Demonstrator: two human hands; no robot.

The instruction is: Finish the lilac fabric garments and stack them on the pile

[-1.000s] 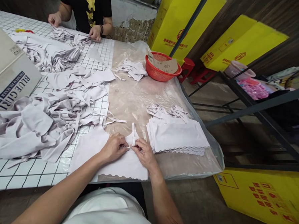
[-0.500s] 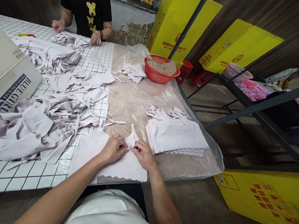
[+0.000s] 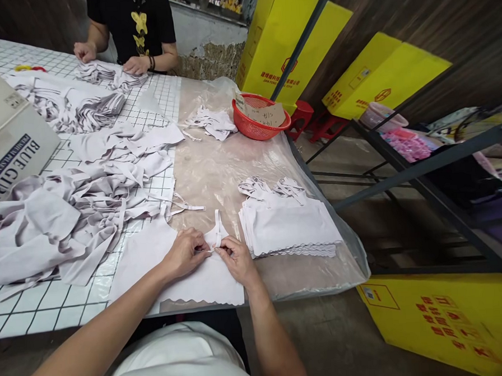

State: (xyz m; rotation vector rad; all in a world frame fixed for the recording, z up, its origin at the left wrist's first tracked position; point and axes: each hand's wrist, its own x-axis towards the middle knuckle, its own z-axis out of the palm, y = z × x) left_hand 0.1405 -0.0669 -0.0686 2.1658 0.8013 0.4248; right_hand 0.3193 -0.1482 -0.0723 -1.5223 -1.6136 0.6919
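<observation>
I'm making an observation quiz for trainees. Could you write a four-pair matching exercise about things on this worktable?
1. spread garment
2. garment stack
3. basket
4. carton

A. red, holding cardboard
B. printed BLUE GIRL
C. beneath the left hand and right hand
D. layered flat, beside the right hand

Pairs: 1-C, 2-D, 3-A, 4-B

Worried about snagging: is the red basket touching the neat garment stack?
Apart: the head view shows plastic sheeting between the red basket and the neat garment stack.

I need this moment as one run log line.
left hand: pinching garment; right hand: pinching garment near strap; cloth stack: right of garment
</observation>
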